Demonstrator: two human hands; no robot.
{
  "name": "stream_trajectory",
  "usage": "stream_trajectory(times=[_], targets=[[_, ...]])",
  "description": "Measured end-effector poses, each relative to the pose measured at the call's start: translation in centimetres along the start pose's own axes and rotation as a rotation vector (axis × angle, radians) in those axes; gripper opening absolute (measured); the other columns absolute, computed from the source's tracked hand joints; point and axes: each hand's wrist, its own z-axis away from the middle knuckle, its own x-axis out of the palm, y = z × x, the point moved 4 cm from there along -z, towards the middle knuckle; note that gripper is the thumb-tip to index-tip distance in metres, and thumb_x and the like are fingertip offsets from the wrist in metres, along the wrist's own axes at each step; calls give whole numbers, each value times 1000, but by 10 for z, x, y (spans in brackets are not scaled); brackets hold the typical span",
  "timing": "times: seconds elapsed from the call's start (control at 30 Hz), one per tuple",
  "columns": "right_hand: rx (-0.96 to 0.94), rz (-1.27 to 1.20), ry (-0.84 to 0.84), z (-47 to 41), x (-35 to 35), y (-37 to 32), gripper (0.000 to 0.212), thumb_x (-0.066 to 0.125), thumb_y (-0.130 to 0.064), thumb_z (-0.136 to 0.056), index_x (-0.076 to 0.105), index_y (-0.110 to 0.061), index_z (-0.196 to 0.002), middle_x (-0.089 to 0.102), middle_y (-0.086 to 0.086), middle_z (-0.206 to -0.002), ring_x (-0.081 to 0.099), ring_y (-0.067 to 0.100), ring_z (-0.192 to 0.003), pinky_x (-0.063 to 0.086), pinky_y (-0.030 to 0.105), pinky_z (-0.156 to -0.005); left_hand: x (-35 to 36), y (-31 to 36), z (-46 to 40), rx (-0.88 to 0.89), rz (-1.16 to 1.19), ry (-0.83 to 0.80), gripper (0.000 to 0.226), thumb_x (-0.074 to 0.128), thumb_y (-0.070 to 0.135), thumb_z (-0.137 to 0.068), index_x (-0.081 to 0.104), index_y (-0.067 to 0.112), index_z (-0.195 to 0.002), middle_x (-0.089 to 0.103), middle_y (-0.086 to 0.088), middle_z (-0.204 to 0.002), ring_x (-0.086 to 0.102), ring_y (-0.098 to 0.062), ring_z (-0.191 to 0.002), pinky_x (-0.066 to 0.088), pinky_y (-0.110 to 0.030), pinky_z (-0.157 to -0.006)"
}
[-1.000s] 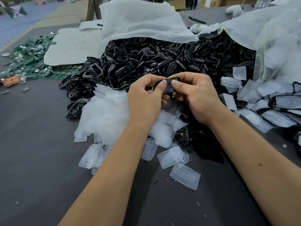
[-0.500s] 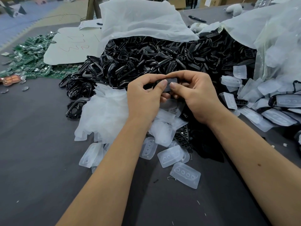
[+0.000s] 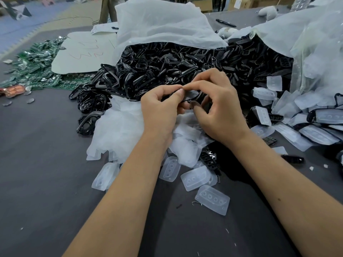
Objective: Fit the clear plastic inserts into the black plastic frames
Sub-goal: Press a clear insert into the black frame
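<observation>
Both hands meet above the pile at the table's middle. My left hand [image 3: 161, 108] and my right hand [image 3: 220, 108] pinch one small black plastic frame [image 3: 194, 96] with a clear insert in it, held between thumbs and forefingers. A big heap of black frames [image 3: 167, 69] spills from a white bag behind the hands. Loose clear inserts [image 3: 212, 199] lie on the dark table below my wrists, and more clear inserts [image 3: 263, 93] lie to the right. Frames with inserts fitted [image 3: 319, 134] lie at the far right.
A white plastic bag [image 3: 159, 25] covers the black heap at the back. Green circuit boards [image 3: 35, 71] and a white card [image 3: 83, 51] lie at the back left. A crumpled clear bag [image 3: 115, 130] sits left of my left hand. A black marker [image 3: 225, 23] lies far back.
The held frame has tilted and turned between my fingers. My right hand's fingers have lifted and spread more over it, and both forefinger tips now touch above the piece.
</observation>
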Motion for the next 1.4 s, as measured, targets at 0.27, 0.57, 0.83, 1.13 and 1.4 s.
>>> stream_trajectory(times=[0.27,0.57,0.83,1.13,1.4], targets=[[-67,46,58,1,0,1,12,73,-9,-94,81,-5,-103,66,7,-100,55,25,-98,47,27,-85,0,3,-3,-100,155,-7,29,65,21,-103,76,1,-86,74,-7,-76,65,-11,-58,51,-18,-53],[390,-723,-14,1,2,36,11,73,-11,-94,82,-15,-96,74,-10,-81,61,1,-71,49,17,-71,6,2,2,-46,111,-117,16,66,1,-99,73,7,-111,77,0,-87,69,-9,-73,57,-22,-70],[460,-853,-82,3,10,46,17,80,-21,-86,83,-23,-103,72,0,-81,60,18,-75,52,28,-71,5,2,2,-51,63,-131,17,57,4,-105,71,3,-114,78,-7,-98,72,-15,-89,58,-28,-76],[495,-980,-57,3,12,46,20,71,-6,-90,81,-15,-104,78,18,-106,76,37,-102,61,42,-88,6,0,1,-65,-28,-144,17,54,2,-106,71,4,-106,77,-8,-88,73,-17,-81,62,-31,-74],[484,-1055,-71,4,7,45,24,70,3,-88,83,-15,-98,80,14,-98,77,30,-93,63,43,-88,9,2,4,-36,-88,-172,15,53,4,-107,68,6,-107,74,-15,-100,71,-30,-96,56,-61,-98]])
